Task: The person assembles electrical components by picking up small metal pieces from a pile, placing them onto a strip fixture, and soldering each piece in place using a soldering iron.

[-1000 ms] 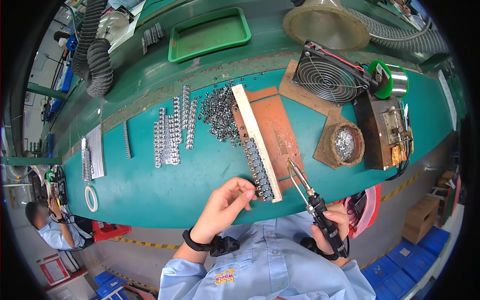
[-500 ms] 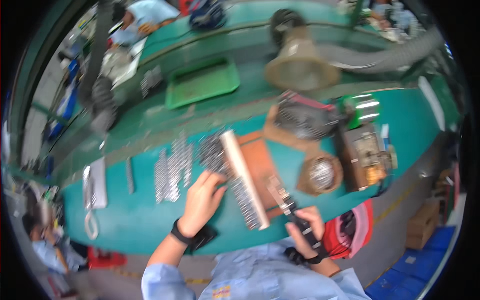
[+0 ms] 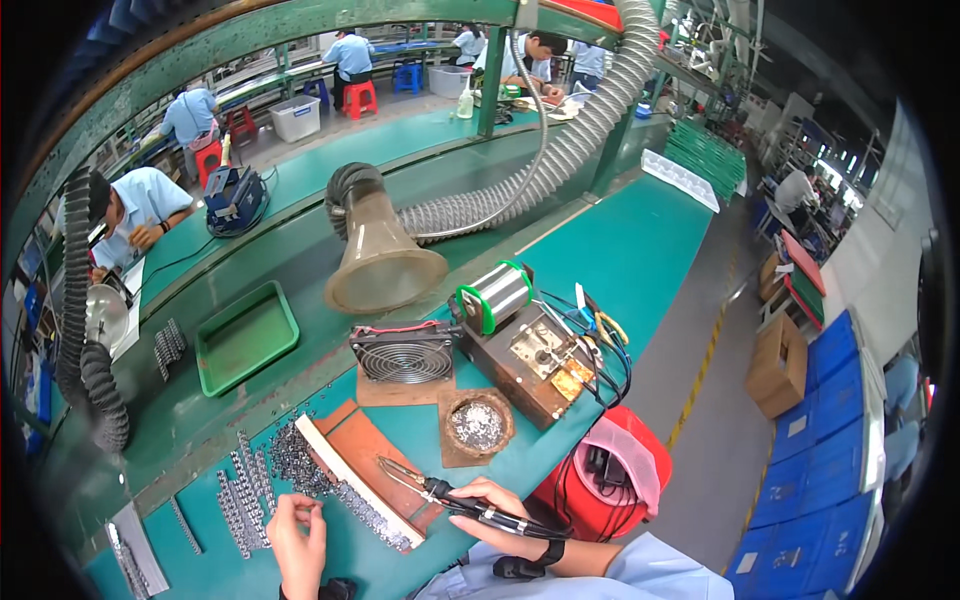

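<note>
Soldering iron [image 3: 438, 489] with a black handle lies in the grasp of the right hand [image 3: 488, 503], its metal tip pointing away to the left, over an orange-brown board [image 3: 362, 440]; whether tip and board touch cannot be told. Left of the right hand, a pale strip [image 3: 352, 476] runs along that board, with a row of small metal parts [image 3: 372, 520] beside it. The left hand [image 3: 297, 545] has its fingers curled inward; whether they pinch anything cannot be told. Just ahead of it lies a loose pile of metal parts [image 3: 298, 462] on the green desk [image 3: 620, 270]; to its left are strips of similar parts [image 3: 240, 503]. Beyond the right hand stand a round pot [image 3: 476, 425] and a green-flanged solder spool [image 3: 495, 297]. Farther right of it, blue crates [image 3: 822, 460] carry white labels, their markings too small to read.
</note>
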